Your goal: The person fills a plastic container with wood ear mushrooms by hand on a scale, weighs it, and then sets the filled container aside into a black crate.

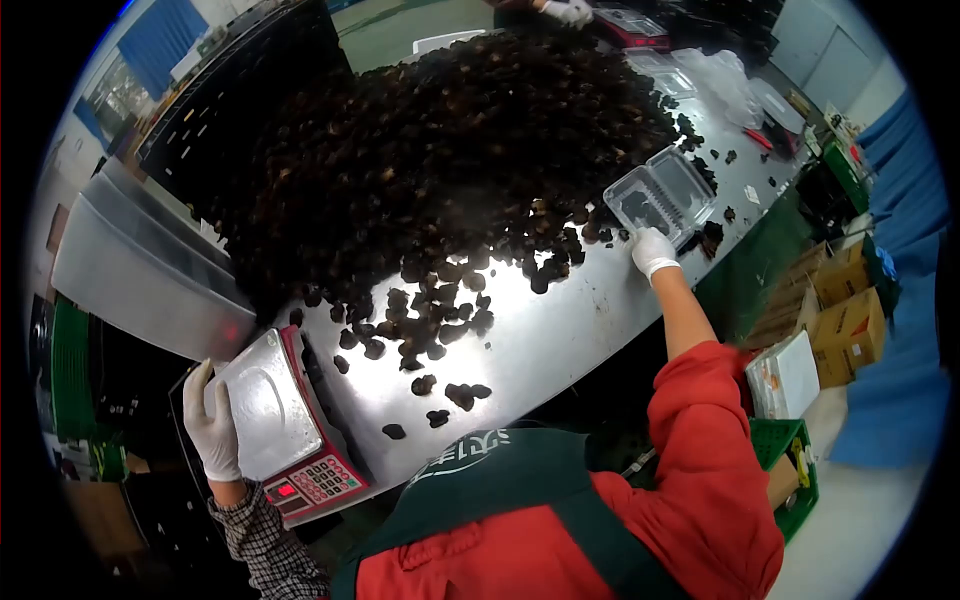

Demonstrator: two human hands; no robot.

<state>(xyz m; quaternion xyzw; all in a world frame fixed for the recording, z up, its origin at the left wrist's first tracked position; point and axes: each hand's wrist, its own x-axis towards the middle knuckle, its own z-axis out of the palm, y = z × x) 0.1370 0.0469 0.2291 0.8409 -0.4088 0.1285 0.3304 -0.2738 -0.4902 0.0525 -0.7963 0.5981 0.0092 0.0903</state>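
My right hand (652, 252), in a white glove, pinches the near edge of a clear plastic clamshell box (640, 198) at the table's right side. The box's lid is folded back, and some dark bits show in or under it. My left hand (212, 425), also gloved, is at the left edge of a red scale (268, 400) with a metal pan; its fingers and thumb are apart with nothing between them. No item lies on the pan. A large heap of dark brown, lumpy pieces (450, 150) covers much of the metal table (560, 340), with several loose ones nearer me.
Beyond the heap are another person's gloved hand (568, 12) and a second red scale (632, 28). Clear plastic bags (722, 85) lie at the back right. A grey plastic bin (140, 265) stands left; cardboard boxes (848, 335) and a green crate (800, 505) are at right.
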